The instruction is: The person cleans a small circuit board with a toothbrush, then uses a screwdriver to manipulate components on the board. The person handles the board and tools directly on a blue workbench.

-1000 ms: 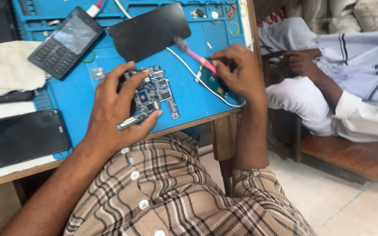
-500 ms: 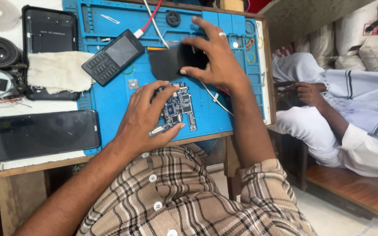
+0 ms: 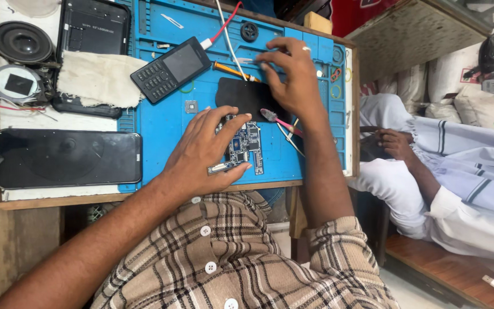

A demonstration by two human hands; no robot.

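wooden bench (image 3: 58,200) carries blue mat (image 3: 172,137), smartphone (image 3: 67,158), speaker (image 3: 21,42).

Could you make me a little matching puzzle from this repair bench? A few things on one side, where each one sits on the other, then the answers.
Things:
1. circuit board
2. keypad phone
3. large dark smartphone
4. round speaker

Places:
A. far left corner of the bench
B. under the left hand, on the blue mat
C. lying flat off the mat's left edge, near the front of the bench
D. on the mat beside the frayed cloth

Pairs: 1-B, 2-D, 3-C, 4-A
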